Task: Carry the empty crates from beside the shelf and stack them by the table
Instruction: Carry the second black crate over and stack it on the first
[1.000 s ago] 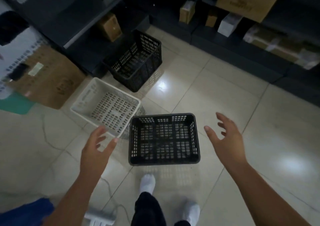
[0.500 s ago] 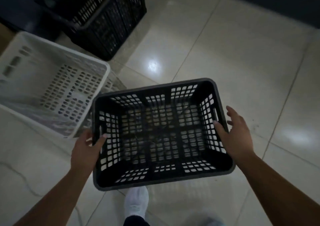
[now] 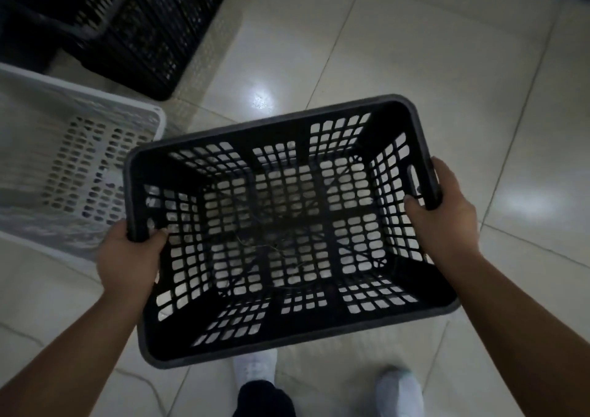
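Both hands, left hand [image 3: 127, 257] at eight o'clock, right hand [image 3: 442, 215] at three, clench the black crate [image 3: 287, 231] rim at centre; keep it level, clear of the white crate [image 3: 64, 174].

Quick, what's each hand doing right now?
Left hand: closed on the black crate at its left rim.
Right hand: closed on the same crate's right rim.
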`<state>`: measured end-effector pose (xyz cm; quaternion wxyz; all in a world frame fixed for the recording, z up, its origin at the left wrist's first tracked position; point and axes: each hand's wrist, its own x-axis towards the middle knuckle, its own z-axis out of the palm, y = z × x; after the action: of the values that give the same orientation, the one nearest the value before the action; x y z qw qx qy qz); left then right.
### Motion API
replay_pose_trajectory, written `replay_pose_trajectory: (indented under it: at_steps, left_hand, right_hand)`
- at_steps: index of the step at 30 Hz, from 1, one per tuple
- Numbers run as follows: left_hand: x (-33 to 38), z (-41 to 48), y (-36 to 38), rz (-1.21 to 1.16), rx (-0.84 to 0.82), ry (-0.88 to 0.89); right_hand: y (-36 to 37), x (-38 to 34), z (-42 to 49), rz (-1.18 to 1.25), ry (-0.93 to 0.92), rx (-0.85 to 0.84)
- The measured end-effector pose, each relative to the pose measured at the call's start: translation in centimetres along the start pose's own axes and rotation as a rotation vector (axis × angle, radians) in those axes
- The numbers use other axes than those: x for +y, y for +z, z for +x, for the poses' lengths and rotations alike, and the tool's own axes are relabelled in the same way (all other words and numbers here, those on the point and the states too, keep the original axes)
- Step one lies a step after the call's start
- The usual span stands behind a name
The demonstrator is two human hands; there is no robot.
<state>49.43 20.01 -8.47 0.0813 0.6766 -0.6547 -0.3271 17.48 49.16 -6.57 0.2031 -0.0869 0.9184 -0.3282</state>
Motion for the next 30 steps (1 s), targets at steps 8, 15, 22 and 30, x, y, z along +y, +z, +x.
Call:
replay_pose_trajectory:
  at_steps: [8,15,22,30]
  left_hand:
    - [17.5,-4.3,-10.5,-0.019,-0.090,0.221]
    - [39.8,-7.7,-17.2,0.023,-0.173,0.360]
    - [65.3,-24.7,-17.9,-0.066,-0.347,0.747]
    - [83.3,-42.2,-11.1,-0.085,-0.502,0.924]
  right_hand:
    - [-17.6,-9.7,-5.0,0.034,0.138,0.118]
    - [-36.7,-15.0,-10.6,0.142,0.225,0.351]
    - [-56.6,-15.2,-16.4,0.290,0.345,0.629]
    - [-74.3,-10.2,-18.1,0.382,0.413,0.855]
